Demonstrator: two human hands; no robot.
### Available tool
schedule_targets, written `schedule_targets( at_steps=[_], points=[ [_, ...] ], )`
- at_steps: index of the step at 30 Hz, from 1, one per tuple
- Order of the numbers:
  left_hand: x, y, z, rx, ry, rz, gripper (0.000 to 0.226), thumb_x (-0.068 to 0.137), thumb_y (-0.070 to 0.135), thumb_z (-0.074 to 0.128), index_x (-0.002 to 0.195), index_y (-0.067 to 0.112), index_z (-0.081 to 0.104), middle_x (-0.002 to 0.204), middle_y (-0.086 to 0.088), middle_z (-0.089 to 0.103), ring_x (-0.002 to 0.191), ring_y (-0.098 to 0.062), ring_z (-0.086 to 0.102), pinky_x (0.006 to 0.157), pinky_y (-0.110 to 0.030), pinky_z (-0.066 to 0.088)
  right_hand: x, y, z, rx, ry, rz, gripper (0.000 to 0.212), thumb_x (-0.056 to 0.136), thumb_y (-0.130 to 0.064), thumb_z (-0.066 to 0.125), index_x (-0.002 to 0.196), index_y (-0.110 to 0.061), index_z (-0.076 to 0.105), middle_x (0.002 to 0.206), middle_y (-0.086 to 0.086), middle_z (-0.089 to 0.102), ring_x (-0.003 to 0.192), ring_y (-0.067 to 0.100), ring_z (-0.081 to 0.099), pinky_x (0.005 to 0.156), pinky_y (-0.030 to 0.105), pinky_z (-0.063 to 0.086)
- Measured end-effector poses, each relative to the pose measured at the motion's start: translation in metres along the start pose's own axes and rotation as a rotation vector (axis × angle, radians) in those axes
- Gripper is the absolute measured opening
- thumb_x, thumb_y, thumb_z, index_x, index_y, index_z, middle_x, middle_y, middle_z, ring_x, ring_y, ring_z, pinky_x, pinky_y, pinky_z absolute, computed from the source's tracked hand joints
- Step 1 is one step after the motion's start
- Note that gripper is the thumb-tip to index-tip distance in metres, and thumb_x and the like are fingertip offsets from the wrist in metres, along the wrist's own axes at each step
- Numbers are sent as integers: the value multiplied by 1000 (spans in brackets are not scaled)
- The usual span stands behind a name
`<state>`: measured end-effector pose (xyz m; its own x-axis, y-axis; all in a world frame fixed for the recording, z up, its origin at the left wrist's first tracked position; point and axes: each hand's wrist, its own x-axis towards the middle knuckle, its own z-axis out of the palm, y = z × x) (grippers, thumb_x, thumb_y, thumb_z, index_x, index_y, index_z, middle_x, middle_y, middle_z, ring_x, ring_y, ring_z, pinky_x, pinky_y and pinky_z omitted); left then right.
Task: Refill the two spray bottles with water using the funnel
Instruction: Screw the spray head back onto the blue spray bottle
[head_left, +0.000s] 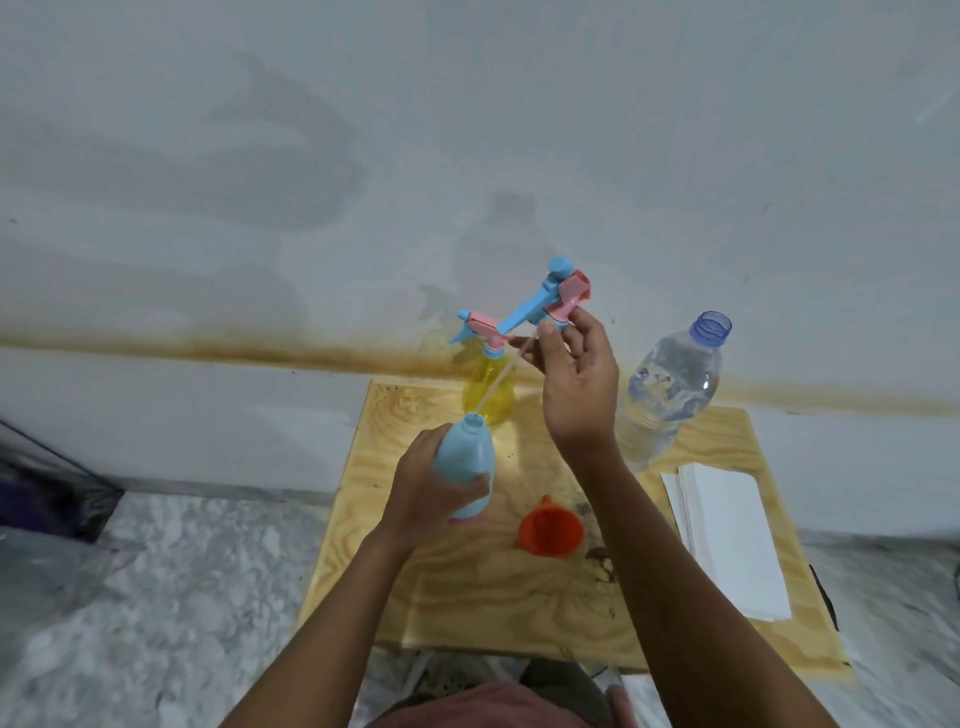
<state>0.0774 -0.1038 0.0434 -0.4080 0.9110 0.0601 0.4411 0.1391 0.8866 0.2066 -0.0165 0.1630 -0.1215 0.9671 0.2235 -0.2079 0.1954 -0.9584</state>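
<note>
While I grip the blue spray bottle (465, 457) round its lower body with my left hand (428, 491), just left of frame centre, its bare mouth stands free for filling. My right hand (576, 384) is raised above it, fingertips pinching the collar of the unscrewed spray head (569, 293). I judge it is held this high so the long dip tube (498, 382) can clear the neck. The orange funnel (550, 527) lies on the wooden table (467, 587) just right of the bottle, wide mouth toward me, within easy reach for the next step. At upper right the uncapped water bottle (670, 389) stands ready, and the yellow spray bottle (488, 397) waits behind with its trigger head on. White napkins (727, 540) lie at the right edge, presumably for spills. I cannot tell whether the tube's tip is out of the mouth, nor how much water the opaque blue bottle holds. My fingers cover its base, and my arms hide part of the table's near edge.
</note>
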Motion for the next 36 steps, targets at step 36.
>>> schedule_targets(
  at_steps=[36],
  points=[
    [14, 44, -23, -325, -48, -43, 53, 66, 20, 90, 111, 35, 67, 99, 12, 72, 89, -9, 70, 67, -27, 59, -10, 31, 5, -79, -279, 271, 4, 99, -15, 58, 101, -12, 57, 97, 4, 71, 86, 3, 69, 73, 18, 53]
  ],
)
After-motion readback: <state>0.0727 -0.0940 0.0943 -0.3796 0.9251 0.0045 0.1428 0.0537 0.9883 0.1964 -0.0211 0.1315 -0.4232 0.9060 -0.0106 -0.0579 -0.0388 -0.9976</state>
